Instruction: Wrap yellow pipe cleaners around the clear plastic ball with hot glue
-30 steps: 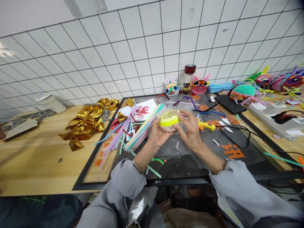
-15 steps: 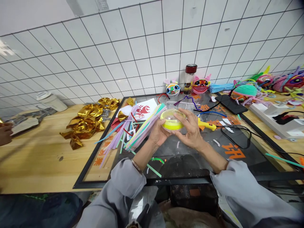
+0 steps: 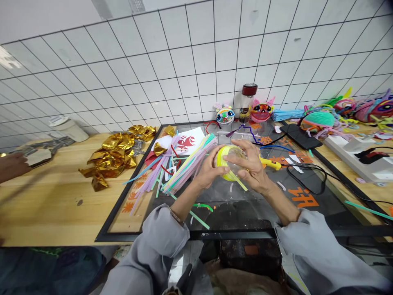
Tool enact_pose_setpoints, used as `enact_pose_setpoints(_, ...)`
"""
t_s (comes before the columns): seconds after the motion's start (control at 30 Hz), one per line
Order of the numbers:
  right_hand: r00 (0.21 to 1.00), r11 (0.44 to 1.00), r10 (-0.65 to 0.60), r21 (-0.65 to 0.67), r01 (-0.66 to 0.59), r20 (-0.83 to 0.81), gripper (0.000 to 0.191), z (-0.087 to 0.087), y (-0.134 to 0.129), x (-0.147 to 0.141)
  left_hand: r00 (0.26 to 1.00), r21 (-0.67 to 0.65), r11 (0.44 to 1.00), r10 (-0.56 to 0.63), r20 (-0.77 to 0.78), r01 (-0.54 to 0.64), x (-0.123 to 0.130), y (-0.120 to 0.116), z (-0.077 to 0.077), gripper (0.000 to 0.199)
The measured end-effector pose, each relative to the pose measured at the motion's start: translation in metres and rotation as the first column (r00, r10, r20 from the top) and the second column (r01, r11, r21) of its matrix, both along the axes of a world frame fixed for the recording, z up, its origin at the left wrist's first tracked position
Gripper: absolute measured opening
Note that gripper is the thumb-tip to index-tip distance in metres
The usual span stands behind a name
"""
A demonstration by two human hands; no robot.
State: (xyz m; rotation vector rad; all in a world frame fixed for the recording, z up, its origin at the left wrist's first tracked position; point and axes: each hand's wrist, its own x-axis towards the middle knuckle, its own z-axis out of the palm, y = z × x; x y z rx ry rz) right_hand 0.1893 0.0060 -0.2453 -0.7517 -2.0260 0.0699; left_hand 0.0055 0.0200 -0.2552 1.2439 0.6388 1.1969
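Note:
A clear round plastic piece (image 3: 236, 160) with yellow pipe cleaner (image 3: 226, 151) wound around it sits between my hands above the black board. My left hand (image 3: 209, 174) grips the yellow-wrapped side, its thumb across the band. On the other side, the curved fingers of my right hand (image 3: 254, 170) hold the clear wall. A loose yellow strip end (image 3: 241, 184) sticks out toward the lower right. Left of my hands lies a bundle of lilac, green and yellow pipe cleaners (image 3: 190, 166). Just beyond my right hand is a yellow-handled tool (image 3: 270, 164), partly hidden.
Gold foil (image 3: 115, 153) lies to the left, near another person's hand (image 3: 14, 166). At the back stand a lidded bottle (image 3: 247, 102) and two decorated animal heads, one white (image 3: 225, 115) and one pink (image 3: 261, 111). A phone (image 3: 302, 136), power strip (image 3: 359, 157) and black cable (image 3: 322, 174) are right.
The yellow-wrapped piece has turned from lying nearly level to standing on its side, and a loose yellow end now shows. The other person's hand has moved right.

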Motion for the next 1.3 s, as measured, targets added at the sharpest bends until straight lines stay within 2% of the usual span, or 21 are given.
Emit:
enact_pose_setpoints(0.07, 0.998, 0.998, -0.025, 0.061, 0.022, 0.056, 0.056, -0.001, -0.001, -0.003, 0.997, 0.055, 0.997, 0.049, -0.063, -0.045, 0.0, 0.001, -0.003, 0.079)
enact_pose_setpoints(0.17, 0.995, 0.994, -0.07, 0.085, 0.065, 0.068, 0.056, -0.001, 0.0, -0.003, 0.987, 0.111, 0.991, 0.089, -0.131, -0.075, -0.001, 0.002, -0.005, 0.085)
enact_pose_setpoints(0.33, 0.993, 0.993, -0.117, 0.006, 0.117, 0.008, 0.057, 0.001, 0.004, 0.005, 0.988, 0.149, 0.989, 0.025, -0.156, -0.002, 0.0, 0.001, -0.007, 0.093)
enact_pose_setpoints(0.5, 0.975, 0.974, -0.221, -0.062, 0.219, -0.028, 0.062, -0.002, 0.009, 0.008, 0.982, 0.163, 0.987, 0.028, -0.187, 0.003, 0.0, 0.0, -0.009, 0.102)
enact_pose_setpoints(0.7, 0.991, 0.99, -0.13, 0.045, 0.131, -0.036, 0.053, -0.005, 0.007, 0.001, 0.963, 0.183, 0.982, 0.093, -0.254, -0.046, -0.002, 0.0, -0.005, 0.099)
enact_pose_setpoints(0.9, 0.997, 0.987, -0.058, 0.151, 0.051, 0.046, 0.046, -0.006, 0.002, -0.006, 0.926, 0.242, 0.955, 0.24, -0.291, -0.172, -0.003, 0.005, -0.007, 0.097)
enact_pose_setpoints(1.0, 0.995, 0.99, -0.091, 0.116, 0.086, 0.04, 0.047, -0.006, 0.003, -0.004, 0.911, 0.294, 0.941, 0.26, -0.322, -0.164, -0.002, 0.002, -0.005, 0.099)
enact_pose_setpoints(1.2, 0.979, 0.982, -0.188, 0.021, 0.19, -0.084, 0.054, -0.006, 0.009, 0.003, 0.919, 0.343, 0.936, 0.203, -0.337, -0.081, 0.0, -0.006, 0.001, 0.101)
enact_pose_setpoints(1.3, 0.969, 0.973, -0.228, -0.003, 0.229, -0.092, 0.054, -0.008, 0.011, 0.005, 0.916, 0.36, 0.931, 0.2, -0.349, -0.066, 0.001, -0.007, 0.001, 0.102)
